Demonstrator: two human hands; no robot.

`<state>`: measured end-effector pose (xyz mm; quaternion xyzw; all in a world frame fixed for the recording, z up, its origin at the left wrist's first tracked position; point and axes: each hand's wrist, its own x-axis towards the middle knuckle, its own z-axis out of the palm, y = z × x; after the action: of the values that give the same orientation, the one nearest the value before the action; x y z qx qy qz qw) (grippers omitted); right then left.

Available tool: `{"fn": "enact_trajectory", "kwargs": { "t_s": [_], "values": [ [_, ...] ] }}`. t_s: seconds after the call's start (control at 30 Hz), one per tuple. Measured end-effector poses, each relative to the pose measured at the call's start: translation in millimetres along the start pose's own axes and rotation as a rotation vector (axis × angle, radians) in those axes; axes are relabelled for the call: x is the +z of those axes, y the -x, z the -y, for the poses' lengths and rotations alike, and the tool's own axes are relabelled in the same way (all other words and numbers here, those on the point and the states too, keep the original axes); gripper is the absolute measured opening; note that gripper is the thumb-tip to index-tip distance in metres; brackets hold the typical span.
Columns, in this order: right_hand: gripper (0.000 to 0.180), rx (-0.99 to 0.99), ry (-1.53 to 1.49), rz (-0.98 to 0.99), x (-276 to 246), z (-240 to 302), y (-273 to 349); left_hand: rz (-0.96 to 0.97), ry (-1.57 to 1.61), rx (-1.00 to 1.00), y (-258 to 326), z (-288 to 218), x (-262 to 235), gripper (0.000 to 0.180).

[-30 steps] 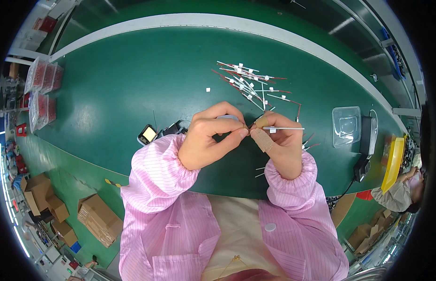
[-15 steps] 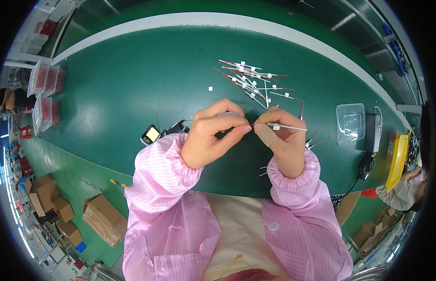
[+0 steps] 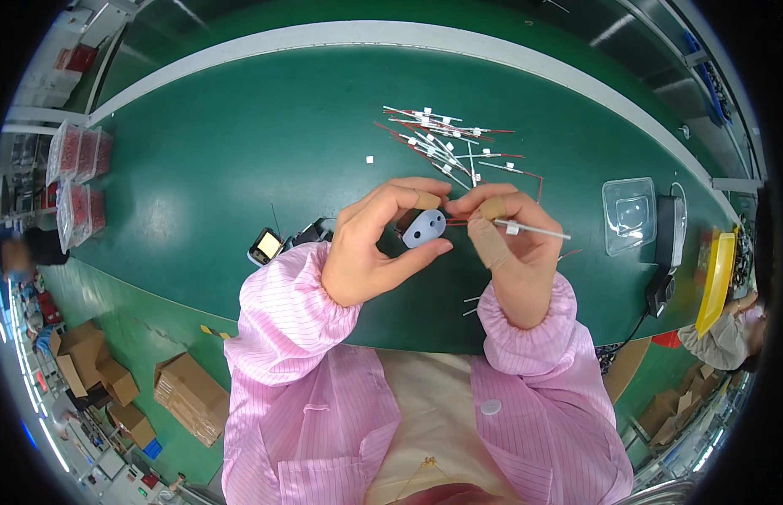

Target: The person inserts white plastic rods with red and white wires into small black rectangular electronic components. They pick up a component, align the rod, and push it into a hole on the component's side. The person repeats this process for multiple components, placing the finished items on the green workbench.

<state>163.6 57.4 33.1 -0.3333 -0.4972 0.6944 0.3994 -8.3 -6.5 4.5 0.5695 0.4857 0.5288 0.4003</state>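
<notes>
Over the near middle of the table, my left hand (image 3: 354, 252) is closed around a small grey oval-faced block with dark round holes (image 3: 425, 227), thumb below and fingers above. My right hand (image 3: 528, 261) pinches a thin white lead (image 3: 541, 231) that carries a small white tag (image 3: 512, 228). Red wires (image 3: 459, 222) run from its fingers toward the block; whether they touch it I cannot tell. Tan wraps cover the right thumb, the right forefinger and one left finger. Beyond the hands lies a loose pile of similar red-and-white tagged leads (image 3: 442, 139).
A small device with a yellowish screen (image 3: 266, 246) stands by my left sleeve. To the right are a clear plastic tray (image 3: 629, 217), a black-and-white boxy device (image 3: 670, 236) and a yellow bin (image 3: 716, 282). Clear tubs of reddish parts (image 3: 78, 151) line the left edge.
My left hand has turned and its fingertips have parted, bringing the block's holed face into view. The right hand has shifted slightly right with the lead, exposing the red wires between the hands.
</notes>
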Motion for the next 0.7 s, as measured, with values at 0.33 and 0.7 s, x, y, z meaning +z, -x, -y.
{"fn": "enact_trajectory", "kwargs": {
  "t_s": [0.33,0.7],
  "values": [
    [0.016,-0.355,0.409,0.071,3.1,-0.8,2.9,0.015,-0.117,0.217,-5.3,2.2,-5.0,0.041],
    [0.017,-0.428,0.489,0.087,2.4,-0.6,3.8,0.019,-0.114,0.278,-6.0,4.1,-5.7,0.039]
  ]
}}
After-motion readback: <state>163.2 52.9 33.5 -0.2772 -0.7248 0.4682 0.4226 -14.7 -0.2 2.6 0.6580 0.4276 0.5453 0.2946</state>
